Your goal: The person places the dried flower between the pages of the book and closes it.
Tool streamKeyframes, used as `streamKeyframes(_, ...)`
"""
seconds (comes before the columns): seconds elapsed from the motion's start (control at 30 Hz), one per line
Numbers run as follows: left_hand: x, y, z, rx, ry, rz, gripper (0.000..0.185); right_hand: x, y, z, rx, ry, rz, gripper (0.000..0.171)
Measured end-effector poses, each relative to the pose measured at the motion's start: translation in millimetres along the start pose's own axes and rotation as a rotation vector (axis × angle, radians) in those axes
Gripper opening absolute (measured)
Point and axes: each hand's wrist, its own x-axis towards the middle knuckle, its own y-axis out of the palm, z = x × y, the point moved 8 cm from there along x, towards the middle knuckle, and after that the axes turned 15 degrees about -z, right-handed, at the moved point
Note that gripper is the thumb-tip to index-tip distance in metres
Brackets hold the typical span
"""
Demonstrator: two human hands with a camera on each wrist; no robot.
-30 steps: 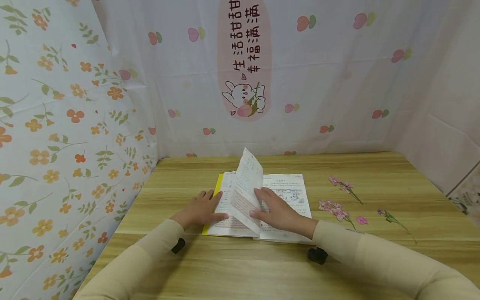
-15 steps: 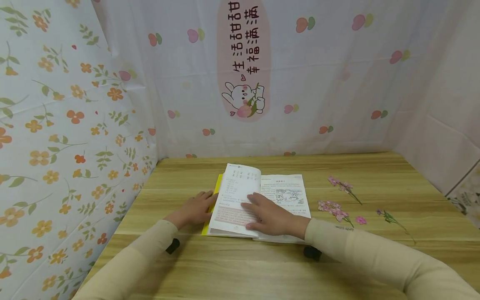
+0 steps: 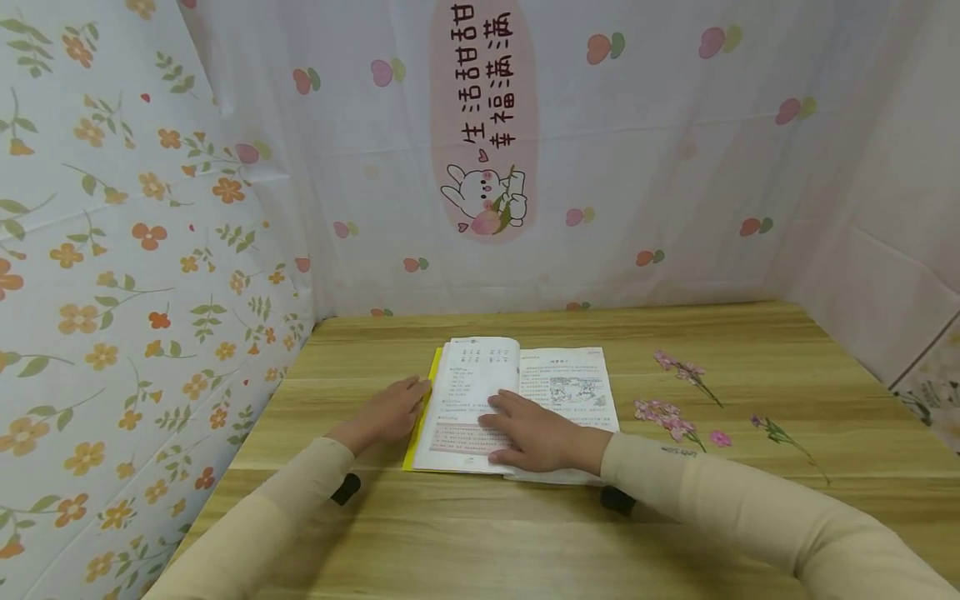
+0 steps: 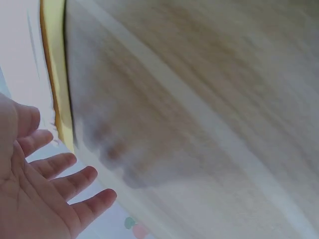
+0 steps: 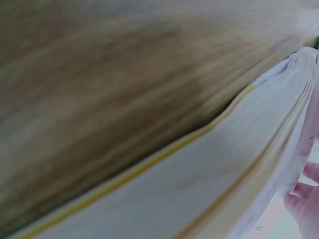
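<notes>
A light wooden table (image 3: pixel 525 533) with a striped grain is seen from above. Three small sprigs of pink and purple artificial flowers (image 3: pixel 678 371) (image 3: pixel 666 417) (image 3: pixel 787 440) and one loose pink blossom (image 3: pixel 721 438) are laid flat on its right side, near one another. The table is enclosed by cloth walls: a white cloth printed with orange flowers and green leaves (image 3: pixel 127 275) on the left, and a pale backdrop with pink hearts, a pink oval panel of Chinese characters and a cartoon rabbit (image 3: pixel 483 196) behind.
</notes>
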Motion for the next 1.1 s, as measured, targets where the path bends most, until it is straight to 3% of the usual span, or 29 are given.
streamKeyframes(0.2,5.1,6.5,0.9,-0.015,-0.1,0.071,0.068,4,-1,3,-0.003,-0.022,0.018,0.056)
streamKeyframes(0.7,5.3,20.5,-8.2,0.132,-0.042,0.116,0.083,10,1,10,-0.058,-0.067,0.039,0.053)
streamKeyframes(1.1,5.9,23.5,-9.4,0.154,-0.045,0.108,0.082,8,-1,8,-0.065,-0.062,0.037,0.054)
